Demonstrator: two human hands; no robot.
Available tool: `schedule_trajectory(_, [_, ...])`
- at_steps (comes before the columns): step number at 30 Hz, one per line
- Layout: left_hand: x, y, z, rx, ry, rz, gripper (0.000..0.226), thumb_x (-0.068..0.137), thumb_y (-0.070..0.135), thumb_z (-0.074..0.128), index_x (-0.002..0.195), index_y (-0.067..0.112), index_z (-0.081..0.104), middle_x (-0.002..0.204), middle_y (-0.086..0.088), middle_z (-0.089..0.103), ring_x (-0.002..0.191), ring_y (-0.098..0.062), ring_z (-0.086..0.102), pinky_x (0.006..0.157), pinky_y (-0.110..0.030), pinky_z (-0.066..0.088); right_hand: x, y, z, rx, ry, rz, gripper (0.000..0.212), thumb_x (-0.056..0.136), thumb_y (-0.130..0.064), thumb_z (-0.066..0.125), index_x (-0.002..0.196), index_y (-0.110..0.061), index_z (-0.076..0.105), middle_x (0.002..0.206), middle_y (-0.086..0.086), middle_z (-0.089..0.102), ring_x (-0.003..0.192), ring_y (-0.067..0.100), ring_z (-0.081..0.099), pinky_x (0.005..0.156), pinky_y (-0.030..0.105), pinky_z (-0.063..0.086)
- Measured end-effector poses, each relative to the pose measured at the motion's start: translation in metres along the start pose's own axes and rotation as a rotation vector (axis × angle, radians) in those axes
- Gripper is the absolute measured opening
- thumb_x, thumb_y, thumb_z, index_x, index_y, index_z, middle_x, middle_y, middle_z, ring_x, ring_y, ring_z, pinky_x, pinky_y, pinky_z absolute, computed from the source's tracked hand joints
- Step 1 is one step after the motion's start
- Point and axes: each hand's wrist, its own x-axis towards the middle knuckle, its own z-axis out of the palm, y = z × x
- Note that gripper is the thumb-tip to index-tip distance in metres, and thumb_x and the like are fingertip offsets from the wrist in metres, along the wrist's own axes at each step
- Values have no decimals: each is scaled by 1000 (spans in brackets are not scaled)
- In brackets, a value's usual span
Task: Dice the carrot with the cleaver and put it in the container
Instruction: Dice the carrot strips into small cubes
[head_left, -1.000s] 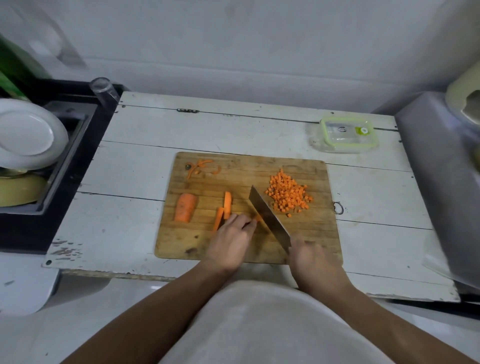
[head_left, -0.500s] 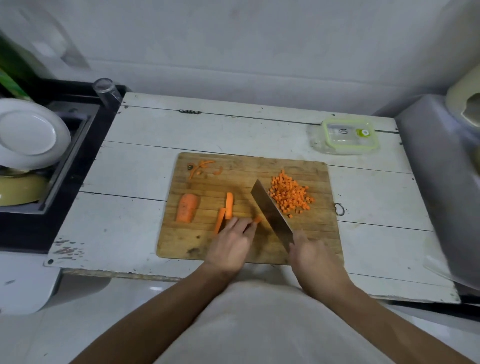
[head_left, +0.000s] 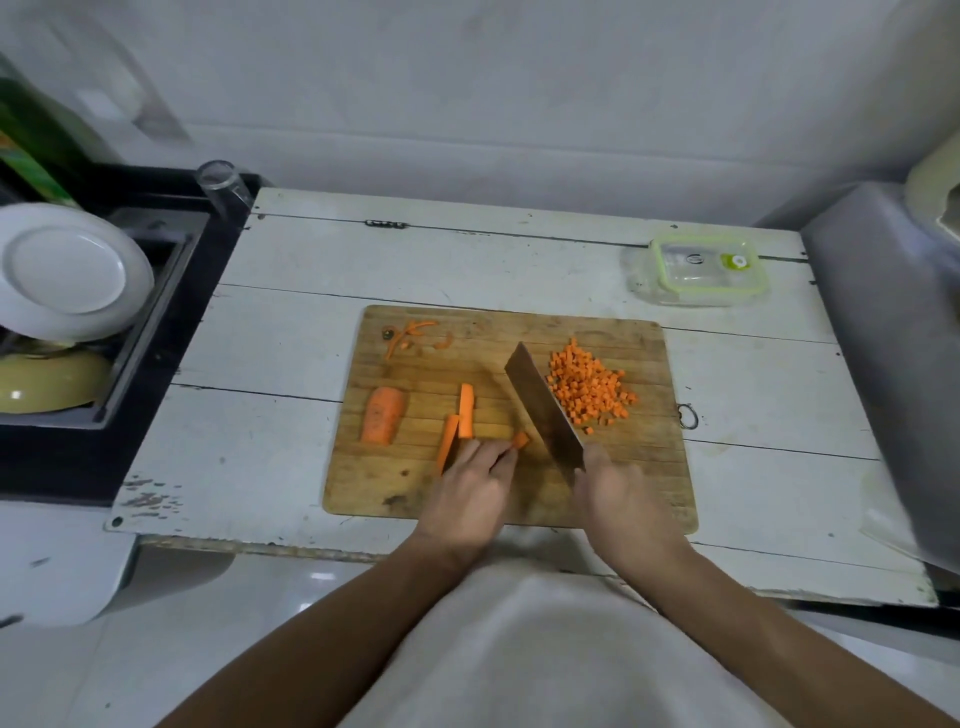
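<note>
The left hand (head_left: 470, 491) lies on the cutting board (head_left: 644, 467), its curled fingertips (head_left: 501, 457) pinning a short carrot stub (head_left: 520, 440) that pokes out at their 1 o'clock. Just beyond the stub, at 3 o'clock, stands the cleaver (head_left: 543, 408), blade slanting toward 11 o'clock; the right hand (head_left: 618, 493) is wrapped round its handle. Two carrot sticks (head_left: 460, 423) lie at 11 o'clock of the left fingers, one touching them. A carrot chunk (head_left: 383, 415) sits further off at 10 o'clock. The diced carrot (head_left: 589, 387) is heaped right of the blade. The lidded container (head_left: 701, 270) rests on the white table (head_left: 291, 332), off the board at 1 o'clock.
</note>
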Motion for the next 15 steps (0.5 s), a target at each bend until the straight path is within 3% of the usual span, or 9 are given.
schedule_trajectory(6, [1,1,3,34,-9,6,30,90,9,69,120,4,71,120,-5,65,113,-24,59,98,-42,54,-25,0,-7,-164,-84,-66,11,98,-12,45,109,-17,47,90,7,69,79,30,67,60,35,41])
schedule_trajectory(10, [1,0,4,31,9,2,32,86,8,72,118,5,72,120,-4,67,110,-23,61,101,-41,53,-25,-4,3,-185,-111,-77,28,87,-1,54,110,-14,48,88,9,68,74,31,67,61,37,50])
schedule_trajectory(15, [2,1,-4,11,19,21,40,75,4,79,115,9,75,112,-2,67,101,-19,60,98,-39,55,-2,-8,10,-77,-47,-21,12,97,-11,45,106,-18,44,85,10,67,76,35,65,56,37,41])
